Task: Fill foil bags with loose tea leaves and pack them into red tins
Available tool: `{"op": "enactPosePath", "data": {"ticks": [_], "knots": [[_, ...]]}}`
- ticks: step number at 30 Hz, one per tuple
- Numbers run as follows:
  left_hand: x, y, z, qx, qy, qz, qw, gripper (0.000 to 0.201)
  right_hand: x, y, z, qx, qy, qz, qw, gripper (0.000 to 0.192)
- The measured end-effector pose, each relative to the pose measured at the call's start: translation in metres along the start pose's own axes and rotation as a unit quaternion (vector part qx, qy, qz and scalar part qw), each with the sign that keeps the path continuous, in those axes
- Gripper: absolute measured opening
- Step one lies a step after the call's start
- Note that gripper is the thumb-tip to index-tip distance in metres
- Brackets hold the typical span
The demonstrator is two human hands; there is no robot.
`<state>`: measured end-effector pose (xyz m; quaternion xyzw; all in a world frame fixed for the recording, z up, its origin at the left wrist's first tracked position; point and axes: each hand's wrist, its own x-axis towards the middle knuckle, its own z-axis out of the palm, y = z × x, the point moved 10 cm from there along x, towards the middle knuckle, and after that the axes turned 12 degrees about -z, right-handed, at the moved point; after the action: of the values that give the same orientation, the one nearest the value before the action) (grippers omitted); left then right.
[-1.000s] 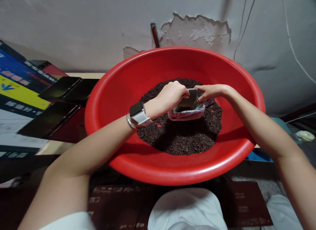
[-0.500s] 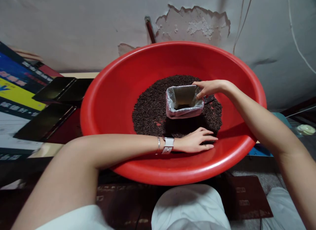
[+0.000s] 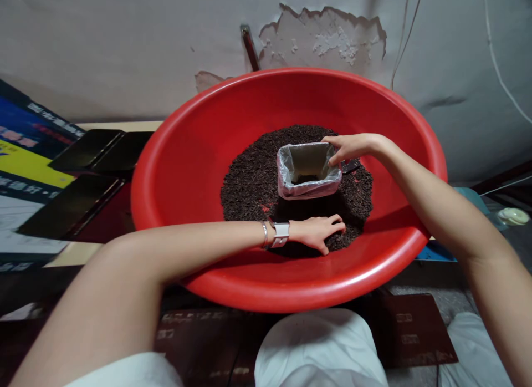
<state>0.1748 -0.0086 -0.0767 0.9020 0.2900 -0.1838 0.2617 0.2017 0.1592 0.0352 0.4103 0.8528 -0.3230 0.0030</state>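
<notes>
A large red basin (image 3: 178, 171) holds a heap of dark grains (image 3: 253, 182). A small open bag (image 3: 308, 173) with a rolled plastic rim stands upright in the heap. My right hand (image 3: 347, 147) pinches the bag's right rim. My left hand (image 3: 318, 232), with a white watch and a bangle on the wrist, lies palm down on the grains at the near side of the heap, fingers curling into them. Whether it has grains in its grasp is hidden.
Black trays (image 3: 89, 151) and printed boxes (image 3: 29, 165) lie to the left of the basin. A grey wall with peeled plaster (image 3: 324, 32) rises behind. A dark mat (image 3: 415, 331) and my white-clad knees (image 3: 316, 348) are below the basin.
My left hand has left the bag's left rim, swung down to the near side of the heap, and now curls its fingers into the grains. My right hand stays on the bag.
</notes>
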Motion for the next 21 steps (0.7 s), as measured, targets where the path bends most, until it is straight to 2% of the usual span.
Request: {"op": "enactPosePath", "data": {"ticks": [4, 6, 8, 10, 14, 18, 20, 21], "knots": [[0.001, -0.006, 0.007, -0.007, -0.055, -0.051, 0.997, 0.073, -0.001, -0.002, -0.003, -0.003, 0.010, -0.001, 1.000, 0.053], [-0.002, -0.001, 0.007, -0.014, -0.082, -0.037, 0.996, 0.064, -0.002, -0.002, -0.003, -0.006, 0.010, 0.005, 1.000, 0.051], [-0.006, 0.009, -0.004, -0.030, -0.084, -0.007, 0.996, 0.051, -0.002, -0.002, -0.003, -0.008, 0.007, 0.012, 1.000, 0.049], [-0.012, 0.019, -0.028, -0.063, -0.045, 0.025, 0.997, 0.038, -0.001, -0.001, -0.003, -0.008, 0.009, 0.013, 1.000, 0.050], [-0.034, 0.024, -0.096, -0.158, 0.070, 0.065, 0.983, 0.025, -0.001, -0.003, -0.006, -0.018, 0.024, -0.001, 1.000, 0.054], [-0.065, 0.002, -0.164, -0.176, 0.232, 0.040, 0.956, 0.028, -0.001, -0.007, -0.004, -0.040, 0.011, -0.015, 0.999, 0.052], [-0.080, -0.015, -0.187, -0.162, 0.297, 0.000, 0.941, 0.032, -0.001, -0.007, -0.004, -0.056, 0.009, -0.027, 0.998, 0.053], [-0.085, -0.023, -0.194, -0.151, 0.310, -0.021, 0.938, 0.033, -0.001, -0.007, -0.006, -0.068, 0.014, -0.034, 0.997, 0.053]]}}
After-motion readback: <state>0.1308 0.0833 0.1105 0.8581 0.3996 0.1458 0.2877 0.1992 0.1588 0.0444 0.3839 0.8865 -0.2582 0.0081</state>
